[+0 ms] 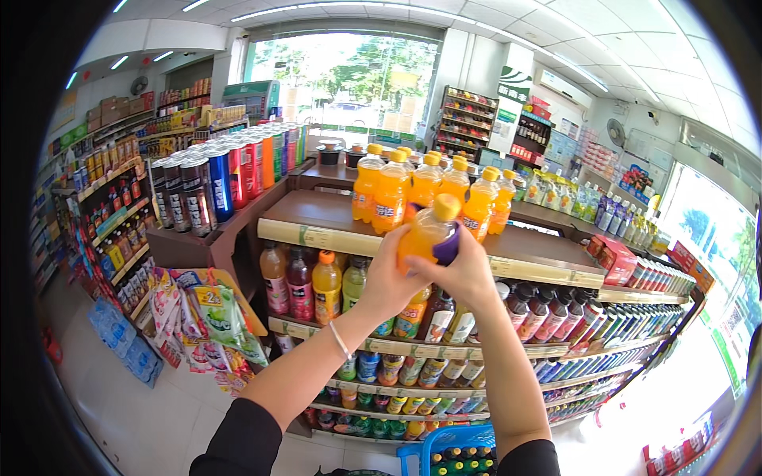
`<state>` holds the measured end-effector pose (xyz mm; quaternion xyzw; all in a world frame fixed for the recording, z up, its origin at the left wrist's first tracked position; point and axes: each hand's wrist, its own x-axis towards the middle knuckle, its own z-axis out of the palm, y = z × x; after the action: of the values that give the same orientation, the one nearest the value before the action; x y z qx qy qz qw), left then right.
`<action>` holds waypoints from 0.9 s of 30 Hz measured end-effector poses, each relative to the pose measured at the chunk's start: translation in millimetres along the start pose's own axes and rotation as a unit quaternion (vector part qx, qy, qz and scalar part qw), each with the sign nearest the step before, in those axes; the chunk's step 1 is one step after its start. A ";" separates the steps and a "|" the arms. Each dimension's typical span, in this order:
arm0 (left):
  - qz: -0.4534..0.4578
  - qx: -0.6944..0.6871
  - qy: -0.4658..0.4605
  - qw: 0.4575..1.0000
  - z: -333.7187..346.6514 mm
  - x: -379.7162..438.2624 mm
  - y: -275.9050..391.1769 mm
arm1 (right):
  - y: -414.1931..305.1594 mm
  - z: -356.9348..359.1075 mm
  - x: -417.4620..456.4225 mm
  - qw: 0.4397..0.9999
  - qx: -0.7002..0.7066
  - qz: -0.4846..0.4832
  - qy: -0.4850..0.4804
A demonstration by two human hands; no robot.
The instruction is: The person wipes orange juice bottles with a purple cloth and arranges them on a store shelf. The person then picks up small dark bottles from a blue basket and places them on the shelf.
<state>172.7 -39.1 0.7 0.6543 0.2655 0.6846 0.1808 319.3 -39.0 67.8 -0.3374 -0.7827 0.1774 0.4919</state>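
Note:
Both of my hands grip a small plastic bottle of orange soda (431,229) with a yellow cap, slightly blurred and tilted. My left hand (390,273) wraps its left side and lower part. On the other side, my right hand (467,271) holds it, with something purple (446,245) between palm and bottle; whether that is a cloth or part of the label I cannot tell. Just behind stands a group of similar orange soda bottles (391,193), upright on the brown top shelf (309,208). The held bottle is above the shelf's front edge.
Below, shelves hold rows of bottled drinks (327,285). Tall cans (196,190) crowd a ledge at left, above hanging snack bags (217,309). A blue plastic crate (425,455) with bottles sits on the floor. At right are a red carton (613,259) and spouted pouches (539,190).

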 end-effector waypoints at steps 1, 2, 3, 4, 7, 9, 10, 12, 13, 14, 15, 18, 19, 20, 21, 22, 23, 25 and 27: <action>0.052 0.039 -0.001 0.998 12.6 14.8 -2.3 | -6.1 -13.3 1.1 1.000 -0.008 0.009 0.021; 0.089 0.063 -0.003 0.994 25.4 24.5 -3.2 | -0.9 -25.7 6.7 0.999 -0.024 0.002 0.043; 0.152 0.156 -0.012 0.976 38.7 37.9 -4.0 | 5.8 -41.7 11.5 0.997 -0.043 -0.002 0.069; 0.132 0.169 -0.033 0.976 51.1 51.1 -1.4 | 14.2 -54.6 16.2 0.994 -0.051 -0.003 0.102; 0.118 0.182 -0.035 0.976 88.2 72.9 -8.2 | 35.8 -81.8 30.3 0.975 -0.090 -0.021 0.201; 0.091 0.144 -0.030 0.985 114.7 78.1 -29.2 | 61.0 -98.4 42.3 0.963 -0.128 -0.003 0.235; 0.089 0.143 -0.032 0.985 124.4 78.3 -35.6 | 70.2 -104.7 45.6 0.962 -0.139 0.007 0.233; 0.085 0.141 -0.036 0.986 142.8 73.9 -44.3 | 88.0 -113.5 50.8 0.957 -0.178 0.011 0.230; 0.080 0.156 -0.038 0.984 150.2 72.3 -47.2 | 96.3 -116.1 54.8 0.952 -0.211 0.024 0.221; 0.074 0.171 -0.040 0.982 155.7 71.1 -50.3 | 104.1 -120.6 57.7 0.944 -0.250 0.075 0.203; 0.065 0.192 -0.040 0.978 156.2 69.3 -51.0 | 104.3 -119.7 59.5 0.933 -0.284 0.127 0.181; 0.012 0.197 -0.069 0.978 160.8 67.9 -52.2 | 124.4 -121.5 67.2 0.930 -0.290 0.170 0.146; 0.007 0.197 -0.074 0.978 162.1 67.7 -52.8 | 128.7 -121.7 68.9 0.930 -0.286 0.184 0.140; 0.007 0.204 -0.079 0.976 164.3 67.8 -53.0 | 136.1 -125.3 71.2 0.931 -0.284 0.185 0.137; 0.004 0.211 -0.083 0.974 166.0 66.1 -54.8 | 139.2 -126.2 71.6 0.936 -0.272 0.183 0.128; 0.001 0.217 -0.086 0.972 167.7 65.2 -56.4 | 142.0 -127.3 71.9 0.941 -0.261 0.182 0.120; 0.023 0.229 -0.078 0.970 169.1 65.1 -58.0 | 144.4 -129.3 72.1 0.945 -0.249 0.181 0.112; 0.062 0.258 -0.054 0.963 164.6 62.7 -61.1 | 141.3 -125.2 67.4 0.945 -0.264 0.139 0.134; -0.002 0.090 -0.059 0.994 154.9 59.7 -60.5 | 129.6 -112.4 43.8 0.903 -0.333 0.026 0.269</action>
<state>315.6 64.1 12.6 0.7067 0.3163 0.6175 0.1383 452.5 77.7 68.1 -0.5364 -0.6250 -0.1786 0.5383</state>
